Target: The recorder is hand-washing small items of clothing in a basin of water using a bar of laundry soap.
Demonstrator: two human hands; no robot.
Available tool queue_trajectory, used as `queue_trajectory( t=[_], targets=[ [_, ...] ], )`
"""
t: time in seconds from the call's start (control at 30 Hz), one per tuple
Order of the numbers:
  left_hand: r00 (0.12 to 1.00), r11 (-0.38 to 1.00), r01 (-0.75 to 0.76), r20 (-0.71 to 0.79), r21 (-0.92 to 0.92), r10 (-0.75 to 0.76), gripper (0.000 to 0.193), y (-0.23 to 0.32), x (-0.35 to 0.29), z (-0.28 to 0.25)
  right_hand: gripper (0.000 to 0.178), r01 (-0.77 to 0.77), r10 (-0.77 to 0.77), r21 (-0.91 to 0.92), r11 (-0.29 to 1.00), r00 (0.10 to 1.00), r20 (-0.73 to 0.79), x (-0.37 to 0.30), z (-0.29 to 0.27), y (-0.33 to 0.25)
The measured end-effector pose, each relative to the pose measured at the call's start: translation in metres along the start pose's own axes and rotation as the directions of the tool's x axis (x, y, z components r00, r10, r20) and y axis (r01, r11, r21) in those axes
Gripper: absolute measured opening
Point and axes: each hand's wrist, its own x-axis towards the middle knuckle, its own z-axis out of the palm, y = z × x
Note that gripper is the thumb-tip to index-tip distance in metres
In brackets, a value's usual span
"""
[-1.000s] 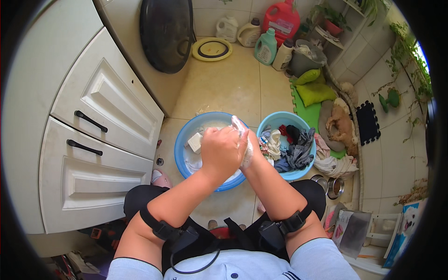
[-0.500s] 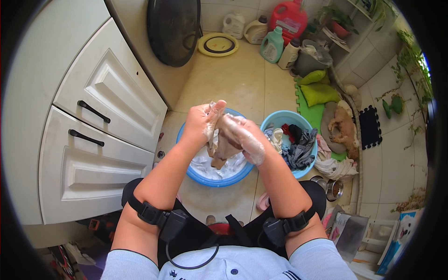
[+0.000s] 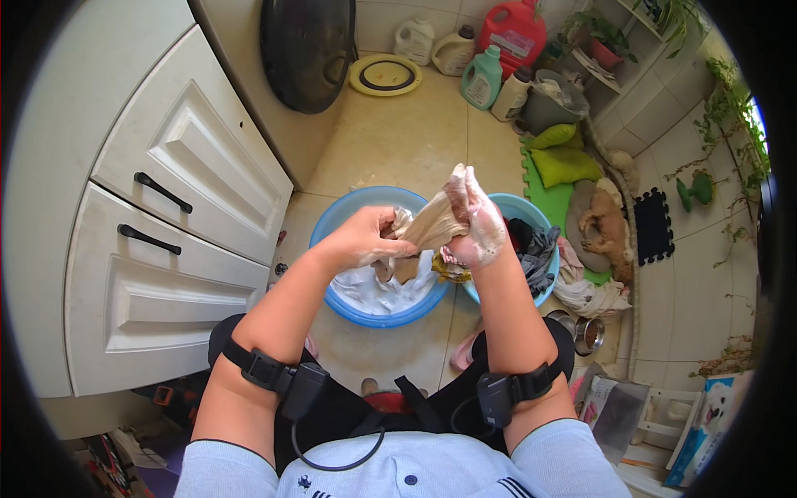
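A wet tan cloth (image 3: 437,224), perhaps a sock, stretches between my hands above a blue basin (image 3: 388,321). My left hand (image 3: 361,236) pinches its left end, and a brownish part hangs below the fingers. On the other side my right hand (image 3: 481,232) is turned up with soap foam on it; the cloth runs over or into its fingers, and their exact hold is hard to see. White sudsy cloth and water (image 3: 378,292) fill the basin. Close to my right wrist stands a light-blue basin (image 3: 521,201) of dark, grey and mustard-coloured clothes, partly covered by my hand.
White cabinets (image 3: 178,241) line the left side. Detergent bottles (image 3: 481,79) and a yellow round lid-like thing (image 3: 385,75) stand at the back. To the right lie a dog (image 3: 610,228), green cushions (image 3: 564,166), pale cloths (image 3: 591,290) and metal bowls (image 3: 589,332).
My hands have moved apart, the right one going right and turning upward. The tan cloth, bunched between them before, is now stretched out.
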Motion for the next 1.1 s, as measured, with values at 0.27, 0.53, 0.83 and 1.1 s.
queue_trajectory(
  t=[0.27,0.53,0.83,1.1],
  targets=[
    [0.994,0.978,0.035,-0.108,0.204,-0.013,0.022,-0.002,0.004,0.004,0.036,0.107,-0.108,-0.015,0.994,0.993,-0.043,0.023,-0.039,-0.003],
    [0.625,0.462,-0.034,-0.342,0.886,0.702,0.033,-0.011,0.014,0.036,0.043,-0.035,0.020,-0.102,0.994,0.990,-0.140,0.010,0.000,0.076],
    [0.629,0.601,0.017,-0.476,0.799,0.615,0.035,0.000,0.015,0.033,0.031,-0.152,0.132,-0.060,0.987,0.959,-0.252,0.021,-0.008,0.075],
    [0.650,0.550,0.004,-0.420,0.835,0.633,0.035,-0.009,0.019,0.046,0.035,-0.211,0.206,0.002,0.977,0.952,-0.226,0.013,-0.007,0.065]
  ],
)
